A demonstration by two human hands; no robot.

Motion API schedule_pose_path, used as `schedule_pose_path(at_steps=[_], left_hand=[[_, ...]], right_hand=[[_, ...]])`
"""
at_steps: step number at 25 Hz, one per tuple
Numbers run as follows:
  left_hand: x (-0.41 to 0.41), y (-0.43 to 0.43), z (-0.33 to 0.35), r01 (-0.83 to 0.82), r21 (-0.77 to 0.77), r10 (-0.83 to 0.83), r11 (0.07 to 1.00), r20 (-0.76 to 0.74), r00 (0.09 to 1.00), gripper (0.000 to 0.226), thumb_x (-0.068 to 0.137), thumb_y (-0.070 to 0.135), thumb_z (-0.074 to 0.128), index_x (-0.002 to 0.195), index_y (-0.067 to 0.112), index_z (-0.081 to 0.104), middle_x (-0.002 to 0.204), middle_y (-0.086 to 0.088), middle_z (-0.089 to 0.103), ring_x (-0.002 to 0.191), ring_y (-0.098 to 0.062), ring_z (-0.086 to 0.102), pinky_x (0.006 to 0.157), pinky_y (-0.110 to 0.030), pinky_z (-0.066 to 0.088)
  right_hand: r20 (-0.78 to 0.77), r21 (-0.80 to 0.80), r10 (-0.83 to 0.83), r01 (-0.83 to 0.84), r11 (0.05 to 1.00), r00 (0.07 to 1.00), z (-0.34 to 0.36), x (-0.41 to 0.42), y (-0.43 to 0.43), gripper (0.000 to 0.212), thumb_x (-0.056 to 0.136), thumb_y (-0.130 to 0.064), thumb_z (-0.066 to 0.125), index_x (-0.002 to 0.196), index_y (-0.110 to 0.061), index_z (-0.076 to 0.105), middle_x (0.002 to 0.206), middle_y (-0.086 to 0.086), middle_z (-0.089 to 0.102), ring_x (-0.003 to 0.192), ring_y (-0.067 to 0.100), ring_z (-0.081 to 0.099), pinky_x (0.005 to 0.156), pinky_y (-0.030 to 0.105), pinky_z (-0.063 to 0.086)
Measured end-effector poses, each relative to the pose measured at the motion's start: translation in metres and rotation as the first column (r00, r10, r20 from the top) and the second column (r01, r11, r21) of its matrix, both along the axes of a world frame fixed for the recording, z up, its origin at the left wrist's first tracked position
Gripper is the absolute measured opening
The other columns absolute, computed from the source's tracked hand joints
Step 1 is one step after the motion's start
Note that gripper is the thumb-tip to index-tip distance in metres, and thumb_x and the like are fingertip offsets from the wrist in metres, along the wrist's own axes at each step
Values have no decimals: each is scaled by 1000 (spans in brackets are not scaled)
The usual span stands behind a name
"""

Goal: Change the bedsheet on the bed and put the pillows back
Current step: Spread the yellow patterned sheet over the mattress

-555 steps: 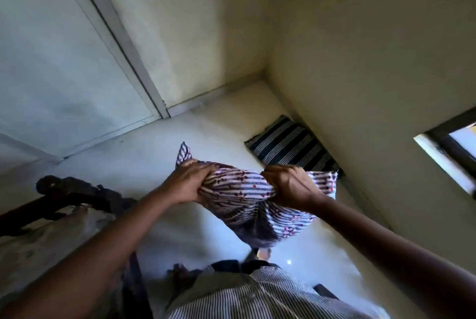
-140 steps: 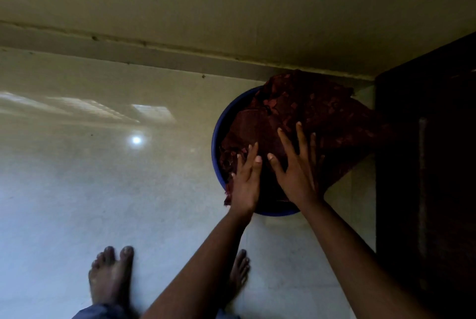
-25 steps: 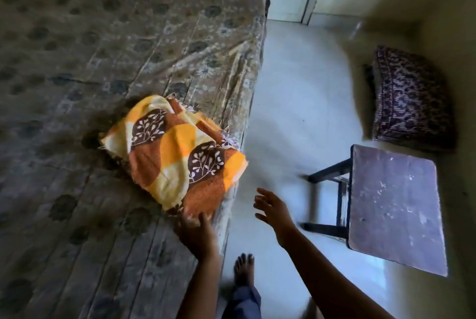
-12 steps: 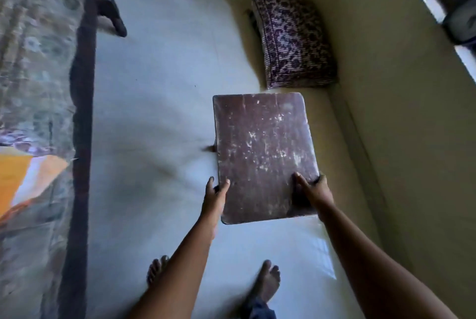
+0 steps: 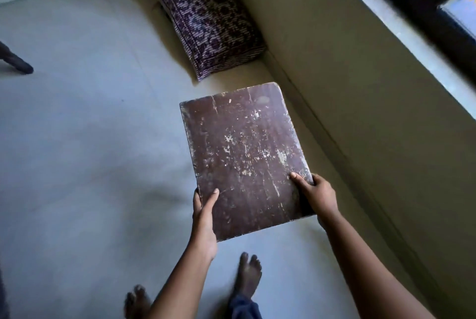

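A small stool with a worn dark brown top [image 5: 242, 154] is in front of me over the pale floor. My left hand [image 5: 204, 218] grips its near left edge, thumb on top. My right hand [image 5: 315, 196] grips its near right edge, thumb on top too. A pillow in a dark purple patterned cover [image 5: 206, 17] leans against the wall beyond the stool. The bed and the folded orange sheet are out of view.
A yellowish wall [image 5: 347, 87] runs along the right, with a window sill [image 5: 401, 43] above it. A dark bed leg [image 5: 18, 63] stands at the far left. My bare feet [image 5: 247, 277] are on the pale floor [image 5: 90, 138] below the stool.
Half a second ago my hands were taking the stool's near edge; now both thumbs lie on its top and the bed has left the view. A second ago I was at the bed with the folded sheet.
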State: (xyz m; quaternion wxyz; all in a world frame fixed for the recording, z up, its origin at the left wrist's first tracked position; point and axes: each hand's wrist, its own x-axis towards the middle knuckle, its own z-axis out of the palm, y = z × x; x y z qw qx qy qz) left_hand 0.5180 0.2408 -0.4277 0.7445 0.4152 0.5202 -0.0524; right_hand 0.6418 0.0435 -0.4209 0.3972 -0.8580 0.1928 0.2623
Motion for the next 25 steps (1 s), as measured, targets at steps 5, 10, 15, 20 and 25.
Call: schedule_pose_path(at_steps=[5, 10, 15, 20, 25], left_hand=[[76, -81, -3, 224, -31, -222, 974, 55, 974, 56, 86, 29, 60, 138, 33, 38, 135, 17, 43, 118, -5, 43, 96, -27, 28], [104, -147, -12, 343, 9, -343, 939, 50, 938, 70, 85, 29, 61, 145, 31, 26, 150, 10, 30, 135, -10, 28, 97, -29, 21], [84, -151, -22, 465, 113, -467, 878, -9, 884, 69, 87, 26, 61, 146, 29, 25, 149, 8, 30, 136, -14, 31, 110, -32, 24], [32, -122, 32, 675, 223, -659, 704, -151, 737, 45, 90, 18, 58, 134, 16, 47, 141, -8, 45, 126, -22, 45, 97, -26, 34], [-53, -36, 113, 778, 194, -767, 598, -143, 626, 34, 95, 14, 49, 129, 10, 51, 133, -8, 53, 124, -21, 49, 91, -27, 36]], right_hand=[[-17, -31, -281, 280, 959, 960, -9, -13, -119, 38, 76, -57, 66, 83, -20, 66, 87, 0, 71, 83, 20, 64, 78, 37, 52], [-27, -64, -343, 341, 938, 939, -16, 0, -187, 37, 79, -53, 64, 88, -17, 65, 94, 6, 69, 86, 23, 63, 80, 37, 50], [7, -97, -447, 446, 890, 894, -8, -26, -191, 42, 89, -37, 58, 125, -17, 55, 119, 4, 62, 113, 25, 56, 92, 31, 42], [-93, 109, -774, 779, 618, 627, 38, -127, -152, 32, 91, -21, 58, 122, -15, 57, 121, 4, 60, 103, 19, 56, 93, 38, 48], [-279, 244, -458, 524, 816, 844, 117, -200, -48, 17, 95, -14, 51, 111, -15, 58, 87, 1, 58, 76, 9, 55, 58, 18, 40]])
